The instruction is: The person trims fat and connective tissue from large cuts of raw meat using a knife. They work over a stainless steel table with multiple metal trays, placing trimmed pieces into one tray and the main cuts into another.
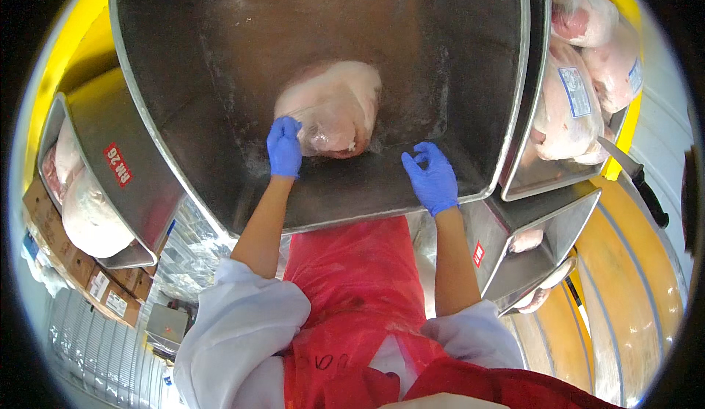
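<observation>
A large pale cut of meat [338, 100] with a fatty rind lies on the floor of a wide grey metal bin [250, 20] in front of me. Its near end looks shiny, as if under clear plastic film. My left hand [284, 148], in a blue glove, is closed at the meat's near left edge and appears to pinch it or its film. My right hand [432, 180], also blue-gloved, hovers apart from the meat near the bin's front right. Its fingers are bent and spread, with nothing seen between them.
At right, another metal bin [536, 178] holds several bagged, labelled cuts [569, 97]; a black-handled knife [650, 196] sits beside it. A lower bin [518, 280] holds more meat. At left, a metal bin [139, 145] with meat [95, 218] stands above cardboard boxes [103, 291].
</observation>
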A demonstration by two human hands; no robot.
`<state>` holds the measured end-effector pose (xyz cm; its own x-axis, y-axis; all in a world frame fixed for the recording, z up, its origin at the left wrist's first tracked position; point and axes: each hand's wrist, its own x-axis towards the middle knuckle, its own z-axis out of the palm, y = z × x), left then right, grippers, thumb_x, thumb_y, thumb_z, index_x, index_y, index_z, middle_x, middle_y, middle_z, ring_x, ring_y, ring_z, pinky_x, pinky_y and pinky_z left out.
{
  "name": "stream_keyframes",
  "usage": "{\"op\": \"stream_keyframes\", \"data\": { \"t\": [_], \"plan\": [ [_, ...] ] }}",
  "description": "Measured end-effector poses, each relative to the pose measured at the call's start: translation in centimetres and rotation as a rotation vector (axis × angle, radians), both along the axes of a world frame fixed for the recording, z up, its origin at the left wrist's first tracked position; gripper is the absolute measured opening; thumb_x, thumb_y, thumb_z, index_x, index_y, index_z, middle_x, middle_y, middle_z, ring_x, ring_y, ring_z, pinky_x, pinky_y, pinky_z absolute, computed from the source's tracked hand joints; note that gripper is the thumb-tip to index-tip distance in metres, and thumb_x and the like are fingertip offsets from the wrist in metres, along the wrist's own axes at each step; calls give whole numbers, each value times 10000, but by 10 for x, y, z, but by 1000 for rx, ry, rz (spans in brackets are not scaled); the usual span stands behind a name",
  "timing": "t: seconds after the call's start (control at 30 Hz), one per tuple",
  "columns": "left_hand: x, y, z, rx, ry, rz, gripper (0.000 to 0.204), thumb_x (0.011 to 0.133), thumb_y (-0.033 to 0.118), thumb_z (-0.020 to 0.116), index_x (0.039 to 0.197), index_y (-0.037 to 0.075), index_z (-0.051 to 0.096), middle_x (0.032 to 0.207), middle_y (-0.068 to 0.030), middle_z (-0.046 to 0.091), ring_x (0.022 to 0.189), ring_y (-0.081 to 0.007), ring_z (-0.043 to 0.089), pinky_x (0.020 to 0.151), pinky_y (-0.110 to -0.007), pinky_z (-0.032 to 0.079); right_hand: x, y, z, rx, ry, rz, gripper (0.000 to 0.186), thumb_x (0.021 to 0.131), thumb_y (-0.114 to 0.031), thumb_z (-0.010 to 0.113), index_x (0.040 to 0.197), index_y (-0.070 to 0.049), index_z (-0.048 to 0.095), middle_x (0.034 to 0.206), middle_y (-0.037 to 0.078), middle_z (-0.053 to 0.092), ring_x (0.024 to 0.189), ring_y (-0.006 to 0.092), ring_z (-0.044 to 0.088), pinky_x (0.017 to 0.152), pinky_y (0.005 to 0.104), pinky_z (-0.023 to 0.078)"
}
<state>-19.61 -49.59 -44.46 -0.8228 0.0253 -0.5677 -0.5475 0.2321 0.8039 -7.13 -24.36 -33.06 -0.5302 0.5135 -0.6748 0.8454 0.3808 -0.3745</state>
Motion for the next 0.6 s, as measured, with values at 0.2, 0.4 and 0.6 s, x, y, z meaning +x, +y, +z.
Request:
{"op": "stream_keyframes", "data": {
  "t": [0.2,0.4,0.6],
  "plan": [
    [16,60,-5,-337,453,-922,193,967,253,510,910,95,605,885,-128,665,835,-365,637,735,-428,496,-16,-5,-13,29,150,174,591,751,-307,778,1242,-76,547,1143,177,605,1033,343,601,889,439,489],
    [16,69,73,-239,225,-963,265,989,324,467,973,109,620,877,-213,645,821,-434,613,698,-508,488,-35,-25,-63,39,452,570,702,690,-104,780,1333,-108,497,1287,195,513,1193,386,507,1005,433,446],
    [-3,53,110,-143,107,-911,228,989,235,537,944,25,615,847,-223,607,694,-370,542,678,-395,478,-15,-65,-135,-143,651,119,311,780,-31,663,1088,-37,621,1219,198,554,1151,390,539,979,433,454]
  ]
}}
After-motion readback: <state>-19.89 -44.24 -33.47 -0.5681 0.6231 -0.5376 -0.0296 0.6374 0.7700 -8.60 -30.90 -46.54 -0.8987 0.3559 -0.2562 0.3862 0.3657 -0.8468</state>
